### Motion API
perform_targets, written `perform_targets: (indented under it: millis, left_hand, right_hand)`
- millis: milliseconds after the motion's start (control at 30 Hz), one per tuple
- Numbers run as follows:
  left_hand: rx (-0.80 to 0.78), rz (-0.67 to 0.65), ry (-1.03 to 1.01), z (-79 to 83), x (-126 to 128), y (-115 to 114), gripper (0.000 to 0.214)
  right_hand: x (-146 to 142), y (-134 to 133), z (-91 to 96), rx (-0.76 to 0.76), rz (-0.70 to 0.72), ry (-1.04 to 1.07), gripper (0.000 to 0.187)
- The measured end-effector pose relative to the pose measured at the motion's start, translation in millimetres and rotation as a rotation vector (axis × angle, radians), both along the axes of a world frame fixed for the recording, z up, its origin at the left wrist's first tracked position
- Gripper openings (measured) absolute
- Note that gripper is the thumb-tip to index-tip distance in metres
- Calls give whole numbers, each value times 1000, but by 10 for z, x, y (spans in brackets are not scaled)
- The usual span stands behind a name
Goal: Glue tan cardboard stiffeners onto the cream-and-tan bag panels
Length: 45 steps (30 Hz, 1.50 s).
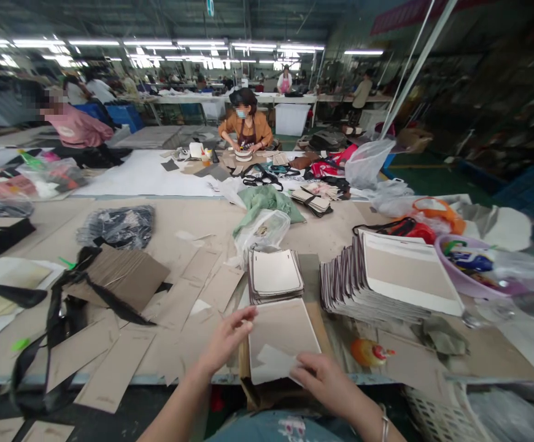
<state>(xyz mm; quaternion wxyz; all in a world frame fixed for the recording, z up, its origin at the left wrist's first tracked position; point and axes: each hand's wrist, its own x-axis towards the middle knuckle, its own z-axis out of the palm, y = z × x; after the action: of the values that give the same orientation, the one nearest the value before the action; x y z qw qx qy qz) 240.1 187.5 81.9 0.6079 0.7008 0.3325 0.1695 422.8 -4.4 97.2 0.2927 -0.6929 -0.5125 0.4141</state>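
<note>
A beige panel with a white border lies in front of me at the table's edge. My left hand is over its left side, fingers stretched and slightly apart, holding nothing. At its lower right, my right hand is closed on the corner of a thin white sheet, which lies across the lower part of the panel. Directly behind the panel is a stack of smaller white panels with dark edges. To the right leans a large fanned stack of similar bordered panels.
An orange-yellow bottle with a red cap lies to the right, near a purple basin. Brown card pieces, black straps and plastic bags cover the left and middle. A co-worker sits across the table.
</note>
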Motion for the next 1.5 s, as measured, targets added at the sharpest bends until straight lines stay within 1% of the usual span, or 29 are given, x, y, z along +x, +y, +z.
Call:
perform_targets:
  millis: [33,67,100,167,233,267,333,400,433,500,567,633,733,833,1000,1333,1400,1433,1500]
  left_hand:
    - [-52,-66,-36,49,-39,-130,48]
    - [-106,-102,-41,71,-69,-245,48]
    - [-167,-107,-27,69,-93,-342,45]
    - [-278,-47,19,12,-123,-478,34]
    - [-295,62,53,-73,-137,-538,29]
    - [-260,116,67,-112,-138,-545,28]
    - [-131,217,108,-170,-125,-524,26]
    - [39,288,159,-207,-84,-470,24]
    - [132,307,183,-223,-52,-435,23]
    - [306,298,236,-258,37,-358,22]
    - [440,257,302,-297,146,-280,19]
    - [539,227,374,-334,256,-214,16]
    - [642,202,447,-368,376,-150,16]
    - [692,178,500,-389,424,-123,17]
    - [720,163,536,-451,421,-110,17]
    - [711,204,499,-516,410,-106,15]
    - [694,225,469,-553,397,-96,9]
    - [683,247,446,-575,386,-92,11]
    - [660,305,394,-618,349,-96,30]
  right_hand:
    - [-11,56,-11,-15,31,6,26]
    - [-20,107,-24,-28,56,8,24]
    - [-24,150,-37,-39,76,9,22]
    - [-9,216,-51,-58,112,3,18]
    - [49,257,-49,-66,125,4,13]
    - [95,272,-47,-60,115,15,11]
    - [211,301,-56,-33,50,43,12]
    - [339,346,-102,-4,-64,24,17]
    - [398,377,-140,5,-125,-25,20]
    - [492,454,-234,15,-218,-167,26]
    - [548,537,-325,17,-261,-290,28]
    - [573,609,-384,11,-277,-367,28]
    - [581,675,-406,-13,-298,-453,28]
    - [574,696,-394,-27,-297,-517,30]
    - [561,698,-422,-48,-295,-571,31]
    - [560,701,-526,-24,-303,-621,30]
    - [564,695,-554,-19,-312,-626,32]
    - [567,688,-572,2,-320,-644,34]
    - [575,660,-614,95,-326,-721,40]
